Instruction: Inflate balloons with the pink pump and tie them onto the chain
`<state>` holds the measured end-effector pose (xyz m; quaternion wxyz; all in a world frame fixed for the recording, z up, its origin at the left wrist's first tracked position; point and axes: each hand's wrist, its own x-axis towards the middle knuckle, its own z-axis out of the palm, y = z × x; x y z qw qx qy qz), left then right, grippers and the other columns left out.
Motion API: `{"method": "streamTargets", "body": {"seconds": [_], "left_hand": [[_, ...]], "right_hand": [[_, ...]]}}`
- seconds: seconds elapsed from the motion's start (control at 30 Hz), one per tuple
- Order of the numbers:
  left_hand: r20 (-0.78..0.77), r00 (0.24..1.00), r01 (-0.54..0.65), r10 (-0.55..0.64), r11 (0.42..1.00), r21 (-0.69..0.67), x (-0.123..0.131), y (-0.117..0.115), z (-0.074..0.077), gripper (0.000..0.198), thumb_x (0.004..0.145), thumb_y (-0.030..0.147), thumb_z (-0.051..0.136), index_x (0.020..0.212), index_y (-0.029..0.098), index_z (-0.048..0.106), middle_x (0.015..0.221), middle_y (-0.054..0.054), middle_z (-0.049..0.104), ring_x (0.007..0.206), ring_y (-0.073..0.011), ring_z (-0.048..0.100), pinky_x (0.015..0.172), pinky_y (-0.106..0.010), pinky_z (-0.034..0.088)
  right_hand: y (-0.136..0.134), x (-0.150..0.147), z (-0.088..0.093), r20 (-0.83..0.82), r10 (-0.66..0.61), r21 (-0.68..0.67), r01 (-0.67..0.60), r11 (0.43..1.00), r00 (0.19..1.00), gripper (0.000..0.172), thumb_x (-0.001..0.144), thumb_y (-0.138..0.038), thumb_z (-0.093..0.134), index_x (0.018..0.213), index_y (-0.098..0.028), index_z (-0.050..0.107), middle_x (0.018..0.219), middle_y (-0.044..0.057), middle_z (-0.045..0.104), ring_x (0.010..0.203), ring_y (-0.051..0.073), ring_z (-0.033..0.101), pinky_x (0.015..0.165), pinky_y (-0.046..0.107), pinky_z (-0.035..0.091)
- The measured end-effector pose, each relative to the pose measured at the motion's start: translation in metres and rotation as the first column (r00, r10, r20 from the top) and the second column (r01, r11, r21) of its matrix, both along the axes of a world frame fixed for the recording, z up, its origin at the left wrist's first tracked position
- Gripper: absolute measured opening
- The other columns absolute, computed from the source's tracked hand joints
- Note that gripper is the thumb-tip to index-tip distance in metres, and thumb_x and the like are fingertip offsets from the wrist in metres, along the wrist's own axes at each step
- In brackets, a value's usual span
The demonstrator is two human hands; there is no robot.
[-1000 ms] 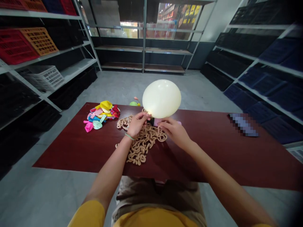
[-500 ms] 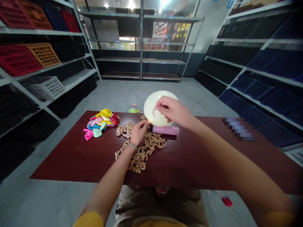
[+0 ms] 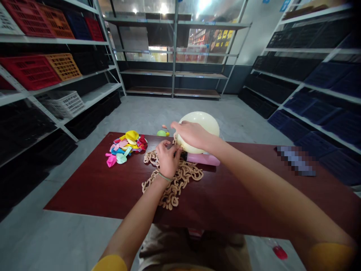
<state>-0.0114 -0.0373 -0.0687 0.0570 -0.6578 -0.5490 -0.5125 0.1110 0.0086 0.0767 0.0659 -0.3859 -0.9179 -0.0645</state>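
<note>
Above the bench, in the head view: a cream balloon, blown up, perhaps not yet tied.
Its knot is hidden, so I cannot tell; the limp balloons lie uninflated. The left hand, narrowly closed, appears to pinch the balloon's neck; the right hand crosses before the balloon, its grip unclear.

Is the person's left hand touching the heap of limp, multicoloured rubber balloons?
Apart: the head view shows glossy dark-red tabletop between the left hand and the heap of limp, multicoloured rubber balloons.
</note>
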Motion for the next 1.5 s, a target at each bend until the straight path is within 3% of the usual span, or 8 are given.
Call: {"method": "streamTargets", "body": {"seconds": [0.13, 0.3, 0.57, 0.83, 1.07, 1.23, 1.33, 1.5], "left_hand": [[0.010, 1.000, 0.017, -0.018, 0.999, 0.051, 0.000, -0.001, 0.001, 0.014, 0.087, 0.029, 0.063, 0.090, 0.021, 0.074, 0.125, -0.014, 0.046, 0.120, -0.0303, 0.043, 0.101, -0.049, 0.037], [0.093, 0.986, 0.134, -0.141, 0.988, 0.076, -0.003, 0.004, -0.001, 0.013, 0.089, 0.024, 0.060, 0.093, 0.018, 0.071, 0.127, -0.013, 0.046, 0.114, -0.0249, 0.049, 0.095, -0.043, 0.047], [0.151, 0.962, 0.221, -0.229, 0.973, 0.066, -0.003, 0.006, 0.000, 0.013, 0.091, 0.022, 0.056, 0.087, 0.016, 0.067, 0.119, -0.011, 0.050, 0.101, -0.0192, 0.059, 0.093, -0.041, 0.051], [0.138, 0.959, 0.244, -0.248, 0.969, 0.039, -0.003, 0.005, 0.000, 0.013, 0.091, 0.023, 0.057, 0.090, 0.016, 0.068, 0.117, -0.012, 0.053, 0.103, -0.0205, 0.059, 0.094, -0.041, 0.050], [0.203, 0.936, 0.289, -0.287, 0.957, 0.023, -0.003, 0.007, 0.002, 0.016, 0.092, 0.025, 0.054, 0.089, 0.017, 0.068, 0.104, -0.009, 0.066, 0.103, -0.0195, 0.060, 0.094, -0.036, 0.047], [0.366, 0.897, 0.306, -0.246, 0.945, -0.114, -0.005, 0.007, 0.004, 0.021, 0.091, 0.033, 0.055, 0.086, 0.019, 0.070, 0.090, -0.006, 0.068, 0.087, -0.0179, 0.062, 0.083, -0.031, 0.048], [0.561, 0.803, 0.380, -0.203, 0.899, -0.219, -0.007, 0.011, 0.001, 0.025, 0.088, 0.038, 0.057, 0.081, 0.018, 0.070, 0.079, -0.004, 0.068, 0.076, -0.0166, 0.062, 0.077, -0.028, 0.049], [0.889, 0.436, 0.611, -0.144, 0.772, -0.175, -0.008, 0.018, -0.002, 0.026, 0.080, 0.042, 0.065, 0.082, 0.016, 0.069, 0.077, -0.002, 0.068, 0.074, -0.0158, 0.065, 0.075, -0.030, 0.053]], "right_hand": [[0.003, -0.001, 0.001, 0.062, 0.062, 0.048, -0.065, 0.997, 0.996, 0.018, 0.088, -0.016, 0.050, 0.091, -0.017, 0.067, 0.087, 0.008, 0.065, 0.082, 0.018, 0.052, 0.064, 0.030, 0.030], [0.003, -0.004, -0.012, 0.146, 0.142, 0.118, -0.160, 0.980, 0.979, 0.011, 0.084, -0.016, 0.060, 0.078, -0.018, 0.069, 0.086, 0.007, 0.064, 0.088, 0.021, 0.049, 0.069, 0.033, 0.029], [-0.005, 0.008, -0.016, 0.021, 0.158, 0.075, -0.159, 0.984, 0.987, 0.016, 0.089, -0.017, 0.053, 0.103, -0.015, 0.061, 0.081, 0.006, 0.061, 0.076, 0.017, 0.047, 0.066, 0.029, 0.030], [-0.001, 0.011, -0.027, 0.027, 0.256, 0.162, -0.257, 0.953, 0.966, 0.011, 0.084, -0.013, 0.058, 0.078, -0.018, 0.065, 0.085, 0.007, 0.060, 0.087, 0.020, 0.047, 0.073, 0.032, 0.033], [-0.007, 0.018, -0.023, 0.029, 0.266, 0.143, -0.267, 0.953, 0.964, 0.014, 0.092, -0.019, 0.050, 0.091, -0.018, 0.064, 0.087, 0.006, 0.063, 0.088, 0.020, 0.048, 0.078, 0.032, 0.031], [-0.015, 0.022, -0.023, 0.056, 0.251, 0.231, -0.257, 0.938, 0.966, 0.023, 0.096, -0.018, 0.039, 0.099, -0.019, 0.062, 0.093, 0.006, 0.065, 0.091, 0.020, 0.047, 0.079, 0.032, 0.028], [-0.020, 0.023, -0.029, 0.066, 0.246, 0.279, -0.254, 0.926, 0.967, 0.025, 0.098, -0.020, 0.037, 0.098, -0.020, 0.062, 0.094, 0.006, 0.064, 0.093, 0.021, 0.045, 0.078, 0.032, 0.027], [-0.028, 0.027, -0.039, 0.094, 0.183, 0.314, -0.203, 0.927, 0.979, 0.024, 0.098, -0.020, 0.038, 0.096, -0.019, 0.063, 0.093, 0.007, 0.063, 0.091, 0.022, 0.044, 0.076, 0.033, 0.026]]}}
